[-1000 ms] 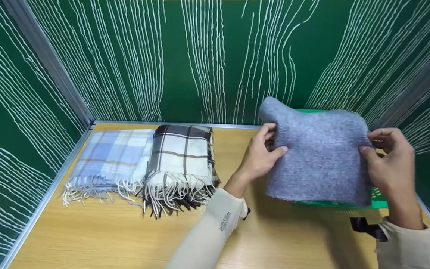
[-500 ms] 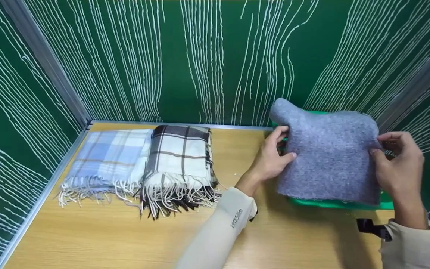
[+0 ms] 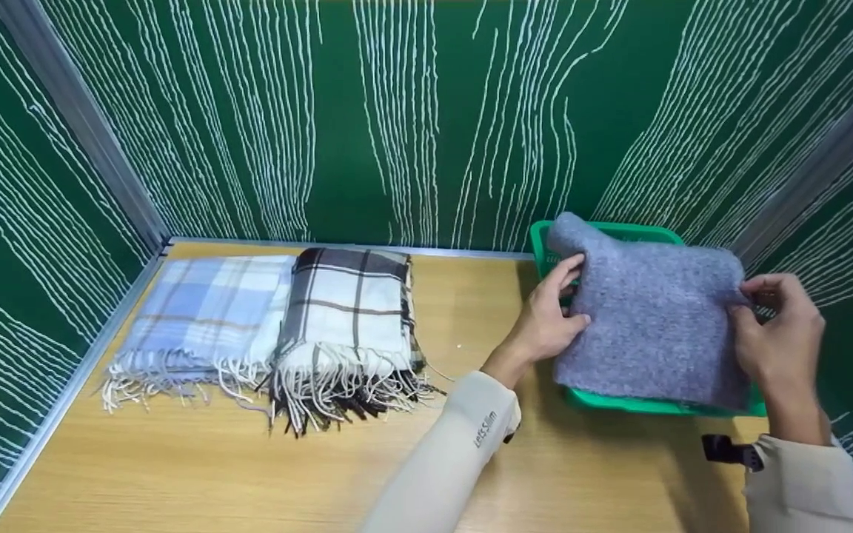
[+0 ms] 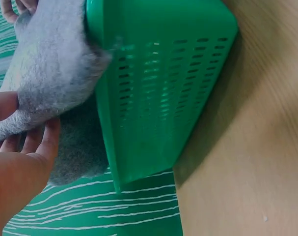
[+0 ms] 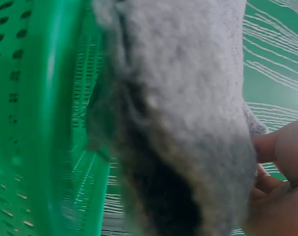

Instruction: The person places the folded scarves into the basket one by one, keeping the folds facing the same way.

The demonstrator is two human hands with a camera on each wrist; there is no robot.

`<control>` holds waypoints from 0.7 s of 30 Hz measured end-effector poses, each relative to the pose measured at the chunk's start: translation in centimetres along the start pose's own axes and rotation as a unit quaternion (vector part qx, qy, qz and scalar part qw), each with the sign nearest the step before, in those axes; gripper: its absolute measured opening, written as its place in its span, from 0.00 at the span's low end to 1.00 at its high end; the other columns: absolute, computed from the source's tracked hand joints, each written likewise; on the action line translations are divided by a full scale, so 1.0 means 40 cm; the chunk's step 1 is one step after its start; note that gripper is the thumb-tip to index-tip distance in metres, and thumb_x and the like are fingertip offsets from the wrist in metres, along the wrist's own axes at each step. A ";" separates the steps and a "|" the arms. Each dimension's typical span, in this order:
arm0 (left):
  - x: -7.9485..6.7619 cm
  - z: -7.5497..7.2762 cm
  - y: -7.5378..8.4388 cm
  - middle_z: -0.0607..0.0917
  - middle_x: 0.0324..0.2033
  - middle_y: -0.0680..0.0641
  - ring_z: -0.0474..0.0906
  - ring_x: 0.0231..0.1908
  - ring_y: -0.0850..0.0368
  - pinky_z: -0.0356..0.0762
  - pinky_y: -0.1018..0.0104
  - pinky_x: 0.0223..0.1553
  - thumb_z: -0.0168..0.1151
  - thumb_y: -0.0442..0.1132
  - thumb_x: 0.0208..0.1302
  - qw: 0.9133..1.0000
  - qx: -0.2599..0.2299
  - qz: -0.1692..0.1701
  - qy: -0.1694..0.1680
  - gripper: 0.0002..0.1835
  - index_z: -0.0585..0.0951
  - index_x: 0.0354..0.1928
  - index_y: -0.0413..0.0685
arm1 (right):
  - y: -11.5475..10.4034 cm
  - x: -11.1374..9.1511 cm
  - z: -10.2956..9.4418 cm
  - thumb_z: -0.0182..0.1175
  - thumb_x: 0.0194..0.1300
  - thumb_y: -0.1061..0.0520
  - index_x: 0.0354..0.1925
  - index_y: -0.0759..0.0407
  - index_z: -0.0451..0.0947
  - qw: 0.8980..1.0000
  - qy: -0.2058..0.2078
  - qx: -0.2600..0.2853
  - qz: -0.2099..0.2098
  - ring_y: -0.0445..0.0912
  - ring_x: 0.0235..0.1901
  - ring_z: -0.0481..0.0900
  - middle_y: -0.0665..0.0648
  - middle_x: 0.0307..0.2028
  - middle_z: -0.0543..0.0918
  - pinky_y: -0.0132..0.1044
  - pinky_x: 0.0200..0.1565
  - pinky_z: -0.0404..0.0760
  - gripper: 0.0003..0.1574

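Note:
A folded grey woolly cloth (image 3: 656, 326) is held over a green plastic basket (image 3: 641, 405) at the right in the head view. At its left edge my left hand (image 3: 545, 318) pinches it between thumb and fingers. My right hand (image 3: 785, 333) pinches the right edge in the same way. One corner of the cloth sticks up at the back left. In the left wrist view the cloth (image 4: 50, 64) overlaps the rim of the basket (image 4: 144, 98). The right wrist view shows its folded layers beside the basket wall (image 5: 36, 98). Most of the basket's inside is hidden.
Left of the basket, a blue and white checked scarf (image 3: 212, 303) and a white, black and brown checked scarf (image 3: 349, 311) lie folded side by side, fringes toward me. Green panels (image 3: 338, 111) with white wavy lines enclose the wooden table (image 3: 286, 481).
Both hands have carried the grey cloth a little to the right, then lowered it over the basket. More of the basket's rim shows at the back left now. The checked scarves lie as before.

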State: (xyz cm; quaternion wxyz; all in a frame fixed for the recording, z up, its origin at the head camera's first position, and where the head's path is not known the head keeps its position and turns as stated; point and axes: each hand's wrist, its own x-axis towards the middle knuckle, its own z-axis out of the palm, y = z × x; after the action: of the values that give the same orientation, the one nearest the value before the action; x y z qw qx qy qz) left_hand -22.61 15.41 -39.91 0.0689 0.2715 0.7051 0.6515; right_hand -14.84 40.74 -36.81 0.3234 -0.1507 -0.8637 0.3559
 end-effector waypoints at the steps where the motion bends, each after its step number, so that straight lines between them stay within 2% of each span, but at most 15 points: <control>1: 0.001 0.003 -0.003 0.71 0.77 0.43 0.72 0.69 0.53 0.74 0.69 0.63 0.63 0.21 0.67 1.000 0.001 -0.002 0.001 0.41 0.63 0.80 0.47 | 0.005 0.001 0.004 0.58 0.74 0.69 0.53 0.66 0.77 1.000 0.007 0.003 -0.009 0.28 0.47 0.72 0.32 0.43 0.73 0.26 0.51 0.73 0.11; 4: 0.004 0.010 -0.008 0.70 0.77 0.43 0.72 0.70 0.52 0.75 0.68 0.63 0.62 0.21 0.67 1.000 0.005 -0.006 0.002 0.41 0.63 0.80 0.47 | 0.017 0.005 0.017 0.58 0.73 0.69 0.51 0.69 0.77 0.999 0.024 0.016 -0.030 0.27 0.45 0.73 0.31 0.42 0.74 0.24 0.46 0.69 0.10; 6: 0.004 0.016 -0.011 0.69 0.78 0.45 0.71 0.71 0.53 0.75 0.68 0.64 0.63 0.22 0.68 1.000 0.013 -0.021 0.002 0.41 0.62 0.81 0.48 | 0.025 0.011 0.022 0.58 0.74 0.68 0.54 0.67 0.77 0.999 0.017 0.012 -0.027 0.29 0.48 0.74 0.36 0.45 0.77 0.24 0.49 0.71 0.11; 8: 0.002 0.023 -0.014 0.66 0.79 0.46 0.70 0.71 0.53 0.75 0.70 0.64 0.63 0.22 0.69 0.999 0.034 -0.039 -0.005 0.42 0.61 0.81 0.48 | 0.037 0.018 0.022 0.56 0.77 0.66 0.58 0.68 0.76 0.999 -0.019 -0.012 -0.025 0.38 0.53 0.77 0.47 0.50 0.81 0.31 0.56 0.76 0.15; 10: -0.004 0.030 -0.020 0.63 0.79 0.46 0.70 0.71 0.54 0.75 0.73 0.62 0.63 0.22 0.69 0.996 0.070 -0.056 -0.022 0.42 0.60 0.82 0.47 | 0.055 0.026 0.020 0.54 0.78 0.66 0.63 0.70 0.73 0.995 -0.085 -0.040 -0.028 0.52 0.60 0.77 0.62 0.58 0.81 0.46 0.63 0.79 0.19; 13: -0.015 0.036 -0.027 0.61 0.79 0.47 0.72 0.70 0.56 0.76 0.77 0.59 0.64 0.21 0.68 0.990 0.118 -0.061 -0.049 0.42 0.62 0.81 0.46 | 0.090 0.031 0.013 0.52 0.80 0.66 0.67 0.74 0.68 0.976 -0.199 -0.074 -0.047 0.73 0.63 0.73 0.78 0.64 0.74 0.70 0.61 0.74 0.22; 15: -0.023 0.034 -0.030 0.63 0.78 0.47 0.72 0.70 0.56 0.76 0.78 0.58 0.64 0.21 0.68 0.988 0.127 -0.056 -0.061 0.40 0.65 0.80 0.45 | 0.108 0.032 0.013 0.53 0.79 0.67 0.67 0.77 0.68 0.965 -0.244 -0.079 -0.059 0.79 0.62 0.71 0.82 0.63 0.72 0.76 0.58 0.72 0.23; 17: -0.030 0.029 -0.032 0.65 0.77 0.48 0.73 0.69 0.56 0.76 0.77 0.58 0.63 0.22 0.69 0.989 0.120 -0.050 -0.063 0.37 0.67 0.78 0.46 | 0.116 0.028 0.015 0.54 0.77 0.68 0.66 0.77 0.69 0.960 -0.259 -0.084 -0.063 0.79 0.61 0.72 0.82 0.62 0.73 0.76 0.57 0.73 0.23; 21: -0.041 0.004 -0.037 0.69 0.75 0.49 0.75 0.68 0.53 0.77 0.76 0.58 0.61 0.24 0.73 0.992 0.101 -0.049 -0.058 0.33 0.70 0.76 0.49 | 0.110 0.015 0.024 0.55 0.76 0.69 0.65 0.77 0.71 0.962 -0.254 -0.083 -0.065 0.78 0.60 0.73 0.82 0.61 0.74 0.74 0.56 0.74 0.22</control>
State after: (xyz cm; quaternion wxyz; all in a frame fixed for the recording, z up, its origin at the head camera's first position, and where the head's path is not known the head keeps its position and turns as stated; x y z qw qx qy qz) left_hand -21.61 14.77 -41.78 0.1139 0.2798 0.7742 0.5562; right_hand -15.80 43.62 -40.17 0.1022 -0.0257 -0.9518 0.2880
